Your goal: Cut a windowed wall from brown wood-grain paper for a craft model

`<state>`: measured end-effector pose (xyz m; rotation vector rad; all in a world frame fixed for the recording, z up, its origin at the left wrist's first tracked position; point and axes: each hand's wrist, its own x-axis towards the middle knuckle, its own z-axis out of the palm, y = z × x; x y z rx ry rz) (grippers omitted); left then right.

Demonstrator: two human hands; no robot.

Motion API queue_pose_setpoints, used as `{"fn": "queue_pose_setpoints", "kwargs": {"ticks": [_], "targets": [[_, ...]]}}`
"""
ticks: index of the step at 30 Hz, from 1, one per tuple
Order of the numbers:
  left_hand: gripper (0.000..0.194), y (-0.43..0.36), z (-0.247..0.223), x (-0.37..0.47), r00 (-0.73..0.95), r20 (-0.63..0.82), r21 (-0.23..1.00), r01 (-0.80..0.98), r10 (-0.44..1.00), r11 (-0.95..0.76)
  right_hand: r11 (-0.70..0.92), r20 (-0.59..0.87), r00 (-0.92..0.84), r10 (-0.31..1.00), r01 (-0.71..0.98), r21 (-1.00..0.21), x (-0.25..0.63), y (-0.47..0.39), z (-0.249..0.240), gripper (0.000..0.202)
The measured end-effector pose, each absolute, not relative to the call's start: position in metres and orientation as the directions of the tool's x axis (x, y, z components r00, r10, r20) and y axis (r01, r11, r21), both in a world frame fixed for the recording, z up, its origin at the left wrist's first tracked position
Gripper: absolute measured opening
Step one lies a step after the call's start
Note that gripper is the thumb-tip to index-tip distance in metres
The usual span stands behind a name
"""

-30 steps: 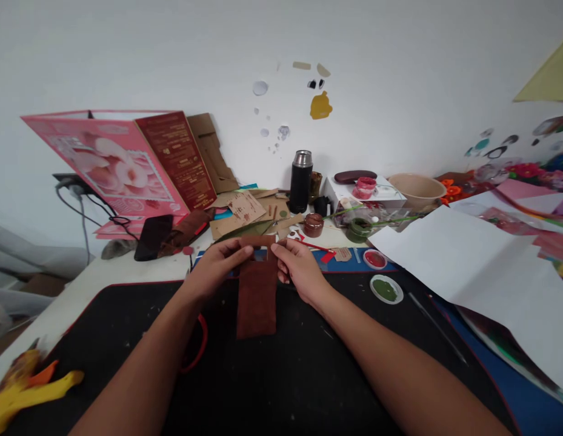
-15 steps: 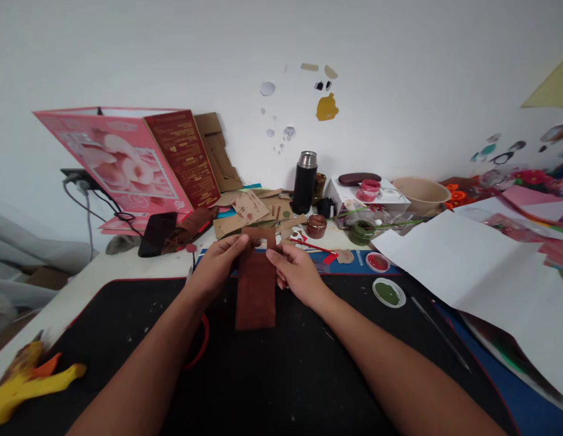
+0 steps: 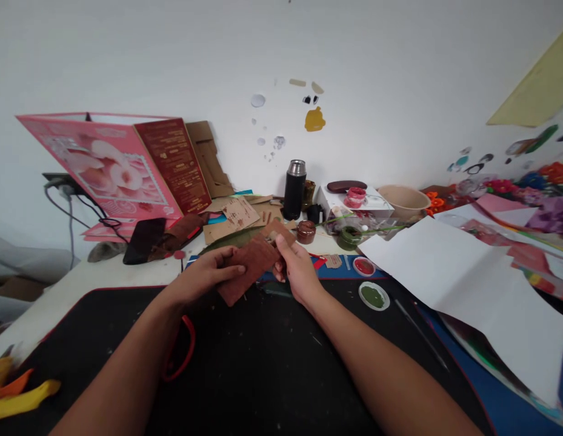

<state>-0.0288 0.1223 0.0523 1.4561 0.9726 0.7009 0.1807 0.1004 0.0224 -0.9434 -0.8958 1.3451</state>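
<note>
A reddish-brown flat piece (image 3: 247,272) is tilted between my hands above the black mat (image 3: 263,363). My left hand (image 3: 213,272) grips its left edge, with the thumb lying across its face. At the upper right end of the piece, my right hand (image 3: 294,260) pinches it near a cut-out, its thumb on top. The lower corner of the piece points down and to the left. Red-handled scissors (image 3: 190,348) lie on the mat beside my left forearm; their blades are not visible.
Behind my hands are cardboard pieces (image 3: 240,212), a black thermos (image 3: 294,189) and a brown jar (image 3: 305,231). A green jar (image 3: 349,238), a lid of green paint (image 3: 374,296) and white paper (image 3: 436,260) are at right. A phone (image 3: 145,240) lies at left.
The brown piece has turned from upright to slanting, its lower end swinging left and up. My left hand has moved down along its side. The view has shifted slightly.
</note>
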Motion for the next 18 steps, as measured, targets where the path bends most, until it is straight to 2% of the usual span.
{"fn": "queue_pose_setpoints", "kwargs": {"ticks": [4,8,11,13,15,18], "targets": [[0.036,0.129,0.05,-0.039,0.503,-0.107,0.97,0.242,0.857,-0.021,0.035,-0.01,0.109,0.994,-0.405,-0.914,0.187,0.106,0.022,0.049],[0.042,0.129,0.05,-0.046,0.455,-0.084,0.981,0.193,0.887,-0.006,0.044,-0.02,0.149,0.989,-0.414,-0.909,0.191,0.111,0.021,0.049],[0.052,0.127,0.052,-0.051,0.48,-0.192,0.968,0.235,0.856,0.085,0.045,-0.027,0.167,0.986,-0.416,-0.908,0.193,0.112,0.021,0.05],[0.051,0.127,0.054,-0.053,0.481,-0.245,0.959,0.25,0.842,0.137,0.047,-0.029,0.175,0.984,-0.414,-0.909,0.194,0.112,0.021,0.05],[0.047,0.13,0.055,-0.052,0.436,-0.223,0.972,0.161,0.872,0.169,0.044,-0.03,0.173,0.985,-0.409,-0.912,0.194,0.113,0.022,0.05],[0.043,0.138,0.053,-0.051,0.286,-0.143,0.979,-0.099,0.947,0.178,0.03,-0.028,0.142,0.989,-0.391,-0.92,0.193,0.112,0.022,0.049]]}}
